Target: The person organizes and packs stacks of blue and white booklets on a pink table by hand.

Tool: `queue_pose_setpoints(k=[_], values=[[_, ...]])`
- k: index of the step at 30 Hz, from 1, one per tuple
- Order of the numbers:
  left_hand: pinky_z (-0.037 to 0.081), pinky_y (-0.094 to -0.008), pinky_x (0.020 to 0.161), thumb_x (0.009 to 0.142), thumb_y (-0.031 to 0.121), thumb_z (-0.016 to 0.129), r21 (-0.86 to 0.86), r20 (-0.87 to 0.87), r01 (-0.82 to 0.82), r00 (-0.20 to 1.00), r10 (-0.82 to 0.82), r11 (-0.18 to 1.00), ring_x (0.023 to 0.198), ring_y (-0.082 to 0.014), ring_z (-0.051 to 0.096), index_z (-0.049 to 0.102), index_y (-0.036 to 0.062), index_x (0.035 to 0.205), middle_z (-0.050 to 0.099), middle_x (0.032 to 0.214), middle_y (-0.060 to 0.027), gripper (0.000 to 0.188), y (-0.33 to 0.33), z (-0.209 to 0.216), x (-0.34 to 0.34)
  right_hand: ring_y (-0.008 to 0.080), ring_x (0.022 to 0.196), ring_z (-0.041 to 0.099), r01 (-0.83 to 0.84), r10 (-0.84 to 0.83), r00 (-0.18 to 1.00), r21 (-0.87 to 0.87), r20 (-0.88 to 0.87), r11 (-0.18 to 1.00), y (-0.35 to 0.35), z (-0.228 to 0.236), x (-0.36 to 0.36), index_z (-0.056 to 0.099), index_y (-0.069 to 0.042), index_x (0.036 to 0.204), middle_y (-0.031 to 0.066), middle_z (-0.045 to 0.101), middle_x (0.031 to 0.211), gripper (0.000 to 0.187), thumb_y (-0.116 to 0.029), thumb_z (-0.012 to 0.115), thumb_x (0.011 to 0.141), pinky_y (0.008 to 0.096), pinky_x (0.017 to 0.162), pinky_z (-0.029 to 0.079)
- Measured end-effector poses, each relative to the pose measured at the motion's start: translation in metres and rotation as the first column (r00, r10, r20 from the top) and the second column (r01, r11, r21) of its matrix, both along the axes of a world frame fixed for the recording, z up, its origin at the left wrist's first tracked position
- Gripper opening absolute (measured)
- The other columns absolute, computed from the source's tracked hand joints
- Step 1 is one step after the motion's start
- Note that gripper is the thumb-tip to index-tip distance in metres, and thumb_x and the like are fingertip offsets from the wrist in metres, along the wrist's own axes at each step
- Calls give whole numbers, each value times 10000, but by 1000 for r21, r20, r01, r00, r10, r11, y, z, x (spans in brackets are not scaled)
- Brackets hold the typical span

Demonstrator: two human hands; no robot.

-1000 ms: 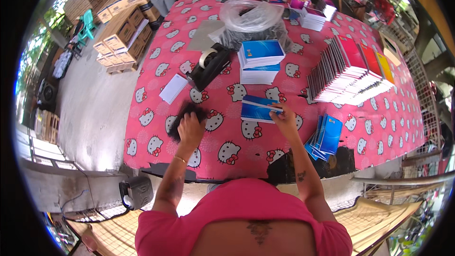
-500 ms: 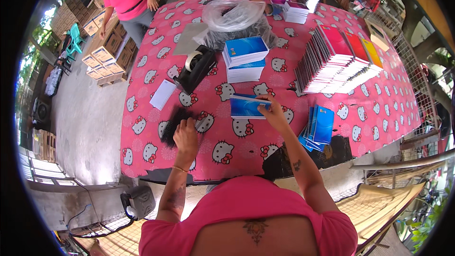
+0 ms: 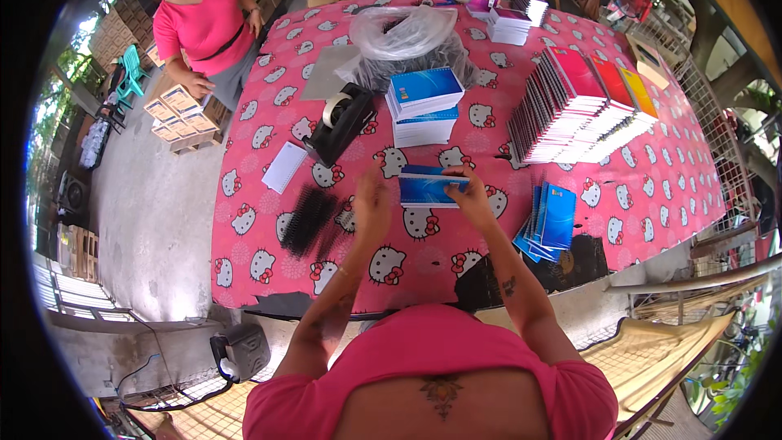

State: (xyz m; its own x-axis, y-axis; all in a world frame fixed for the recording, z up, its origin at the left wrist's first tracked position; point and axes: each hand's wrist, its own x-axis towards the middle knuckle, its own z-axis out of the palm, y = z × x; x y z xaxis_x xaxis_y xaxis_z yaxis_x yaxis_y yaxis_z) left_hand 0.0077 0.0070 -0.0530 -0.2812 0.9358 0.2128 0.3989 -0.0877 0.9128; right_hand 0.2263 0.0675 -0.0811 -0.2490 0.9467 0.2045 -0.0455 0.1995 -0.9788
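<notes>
My right hand (image 3: 471,192) grips the right end of a small blue-covered notepad (image 3: 425,189), thumb on top of the cover. Just left of the notepad is my left hand (image 3: 372,205), smeared by motion, so whether its fingers hold anything cannot be made out. A pile of black binding coils (image 3: 308,218) lies on the table left of that hand. Behind the notepad stands a stack of blue notepads (image 3: 425,110). Several loose blue covers (image 3: 551,216) lie fanned out to the right of my right hand.
A black tape dispenser (image 3: 340,124) and a white sheet (image 3: 285,167) lie at left. Behind are a clear plastic bag (image 3: 407,37) and a grey board (image 3: 326,73). Tall rows of spiral notebooks (image 3: 566,114) stand at right. Two people in pink work beyond the table.
My left hand has moved from the black coils rightward and up toward the notepad. My right hand keeps its grip. The person at far left has leaned closer to the table.
</notes>
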Motion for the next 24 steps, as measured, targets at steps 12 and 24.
queue_pose_setpoints(k=[12, 24], values=[[500, -397, 741, 985, 110, 540, 105, -119, 17, 993, -4, 994, 830, -292, 635, 568, 29, 1309, 652, 952, -180, 335, 11, 22, -1, 70, 894, 568, -74, 80, 995, -91, 60, 993, -1, 4, 9, 668, -35, 1111, -10, 656, 945, 208, -71, 685, 907, 253, 818, 448], [451, -342, 544, 906, 129, 656, 238, -319, 232, 936, -150, 943, 572, -216, 559, 721, 61, 1080, 596, 723, -97, 198, 17, 14, -17, 64, 859, 575, -57, 61, 997, -98, 42, 994, 7, -15, 15, 678, -46, 1097, -13, 662, 936, 217, -134, 723, 905, 236, 759, 462]])
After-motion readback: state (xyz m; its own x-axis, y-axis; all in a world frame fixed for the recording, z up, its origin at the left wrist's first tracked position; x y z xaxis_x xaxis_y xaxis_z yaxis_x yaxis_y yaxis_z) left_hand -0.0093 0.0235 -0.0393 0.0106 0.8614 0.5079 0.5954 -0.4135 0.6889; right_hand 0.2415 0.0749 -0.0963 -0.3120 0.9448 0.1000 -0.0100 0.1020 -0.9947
